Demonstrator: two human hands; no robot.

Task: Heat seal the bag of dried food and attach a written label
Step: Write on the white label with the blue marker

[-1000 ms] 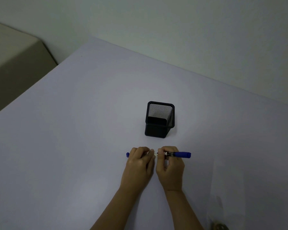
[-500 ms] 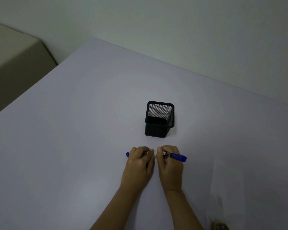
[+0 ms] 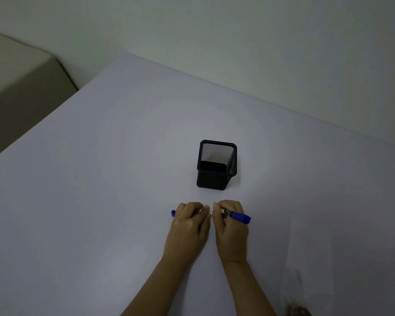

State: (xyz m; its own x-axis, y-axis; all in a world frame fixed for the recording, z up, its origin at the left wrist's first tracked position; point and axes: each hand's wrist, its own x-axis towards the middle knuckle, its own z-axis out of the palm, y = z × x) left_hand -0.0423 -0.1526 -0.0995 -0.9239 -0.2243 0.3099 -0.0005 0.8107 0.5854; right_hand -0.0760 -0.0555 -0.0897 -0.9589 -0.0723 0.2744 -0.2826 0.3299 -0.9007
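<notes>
Right hand (image 3: 232,226) grips blue pen (image 3: 240,217), now tilted down; left hand (image 3: 187,226) still clutches cap (image 3: 173,213)

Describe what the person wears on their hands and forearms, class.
Nothing is worn. The left hand and right hand are bare, with no gloves, rings or watch showing. The left forearm and right forearm are bare too, with no sleeve in view down to the picture's bottom edge.
</notes>
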